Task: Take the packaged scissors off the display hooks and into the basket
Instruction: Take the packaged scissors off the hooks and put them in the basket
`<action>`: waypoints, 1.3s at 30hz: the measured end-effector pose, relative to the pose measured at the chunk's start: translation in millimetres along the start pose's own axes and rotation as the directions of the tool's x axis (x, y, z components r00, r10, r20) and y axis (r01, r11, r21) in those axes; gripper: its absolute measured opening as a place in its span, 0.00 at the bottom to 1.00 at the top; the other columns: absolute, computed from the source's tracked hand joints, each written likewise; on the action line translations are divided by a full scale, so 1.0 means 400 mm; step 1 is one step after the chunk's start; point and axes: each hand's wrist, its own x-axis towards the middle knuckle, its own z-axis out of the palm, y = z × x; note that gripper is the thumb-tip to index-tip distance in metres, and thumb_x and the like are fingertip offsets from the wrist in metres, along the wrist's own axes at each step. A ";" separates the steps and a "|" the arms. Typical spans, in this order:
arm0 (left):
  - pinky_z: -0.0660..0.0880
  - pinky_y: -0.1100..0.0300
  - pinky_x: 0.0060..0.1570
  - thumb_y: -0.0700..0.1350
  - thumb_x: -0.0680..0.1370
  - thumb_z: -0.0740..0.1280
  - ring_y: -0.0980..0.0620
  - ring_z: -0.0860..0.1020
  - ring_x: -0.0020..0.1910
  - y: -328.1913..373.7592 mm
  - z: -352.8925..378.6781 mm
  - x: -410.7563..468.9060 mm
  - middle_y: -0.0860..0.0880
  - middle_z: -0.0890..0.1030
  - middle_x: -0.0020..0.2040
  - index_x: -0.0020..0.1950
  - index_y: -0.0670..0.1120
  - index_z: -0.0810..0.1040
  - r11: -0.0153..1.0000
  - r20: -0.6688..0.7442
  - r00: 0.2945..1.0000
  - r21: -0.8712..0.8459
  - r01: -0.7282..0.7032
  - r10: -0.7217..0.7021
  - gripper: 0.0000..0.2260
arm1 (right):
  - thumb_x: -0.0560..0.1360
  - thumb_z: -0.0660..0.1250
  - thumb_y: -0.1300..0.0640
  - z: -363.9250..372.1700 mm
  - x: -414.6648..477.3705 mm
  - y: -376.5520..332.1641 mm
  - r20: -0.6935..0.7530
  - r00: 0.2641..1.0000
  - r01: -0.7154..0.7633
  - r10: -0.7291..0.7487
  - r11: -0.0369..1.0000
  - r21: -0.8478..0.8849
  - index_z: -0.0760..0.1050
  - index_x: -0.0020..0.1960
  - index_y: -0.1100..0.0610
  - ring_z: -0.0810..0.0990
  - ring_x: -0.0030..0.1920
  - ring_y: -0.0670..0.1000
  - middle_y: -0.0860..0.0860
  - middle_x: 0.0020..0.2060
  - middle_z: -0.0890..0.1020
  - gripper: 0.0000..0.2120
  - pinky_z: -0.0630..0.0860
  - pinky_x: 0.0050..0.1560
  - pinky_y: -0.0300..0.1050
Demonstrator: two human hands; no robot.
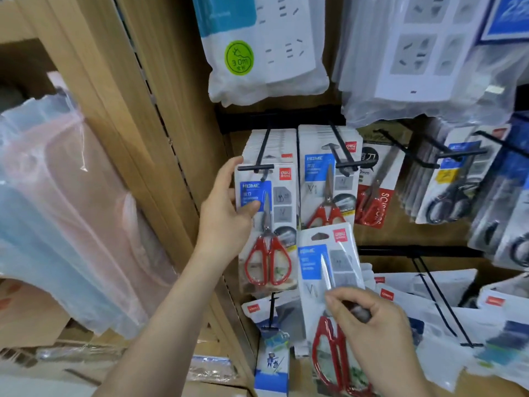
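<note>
Plainly, these packs are light and fairly stiff: a flat printed card with a clear blister over red-handled scissors, and I judge the glossy front will slip under a loose grip, while the thin card round the hang hole is the part likeliest to tear. Your left hand (pixel 226 213) grips the front pack (pixel 267 224) on the left hook (pixel 259 164), thumb laid across the blue label and fingers wrapped round the card's left edge, the forefinger up near the top corner just beside the hook's crossbar. That is a sound place to hold, high on the card and close to the hole, so you can draw the pack forward along the hook and ease the hole over the bar end rather than drag it downward. The forearm rises from the lower left, wrist bent slightly back toward the display. Your right hand (pixel 372 325) sits lower and nearer you, palm down, fingers pinching a second pack (pixel 329 267) about its middle, over the scissors' pivot; that pack hangs on nothing, its hole empty, and it stands slightly tilted in front of the lower rows. More packs wait behind the front one and on the middle hook (pixel 343 164). The basket is out of view, so I cannot say where it stands.
</note>
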 end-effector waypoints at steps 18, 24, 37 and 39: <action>0.75 0.59 0.53 0.46 0.70 0.78 0.57 0.72 0.67 -0.151 0.086 -0.030 0.55 0.68 0.72 0.79 0.60 0.49 0.965 -0.029 0.998 0.256 0.055 -0.050 0.48 | 0.78 0.65 0.67 -0.019 0.041 -0.003 0.045 0.998 -0.063 0.050 0.931 0.359 0.63 0.68 0.29 0.86 0.49 0.49 0.44 0.52 0.86 0.36 0.82 0.40 0.42; 0.73 0.50 0.60 0.49 0.72 0.77 0.50 0.71 0.68 -0.164 0.068 -0.051 0.50 0.67 0.72 0.80 0.56 0.49 0.913 -0.133 0.991 0.401 0.069 -0.016 0.46 | 0.75 0.69 0.67 -0.027 0.030 -0.007 0.056 0.997 -0.076 0.060 0.937 0.342 0.82 0.52 0.49 0.86 0.48 0.47 0.46 0.46 0.88 0.14 0.81 0.46 0.42; 0.80 0.67 0.39 0.51 0.70 0.72 0.60 0.83 0.49 0.032 0.074 -0.179 0.60 0.85 0.45 0.45 0.55 0.81 0.972 0.243 0.943 -0.124 -0.202 0.227 0.05 | 0.74 0.70 0.56 -0.093 -0.006 -0.026 0.093 0.994 0.038 -0.054 0.986 0.161 0.85 0.47 0.45 0.86 0.44 0.52 0.49 0.42 0.87 0.08 0.83 0.46 0.53; 0.79 0.68 0.37 0.49 0.70 0.71 0.61 0.83 0.45 0.045 0.080 -0.177 0.61 0.85 0.42 0.42 0.54 0.81 0.965 0.222 0.944 -0.158 -0.211 0.243 0.03 | 0.73 0.67 0.48 -0.116 -0.010 -0.017 0.203 0.978 0.012 -0.040 0.991 0.134 0.83 0.53 0.45 0.85 0.48 0.47 0.46 0.46 0.87 0.10 0.82 0.49 0.48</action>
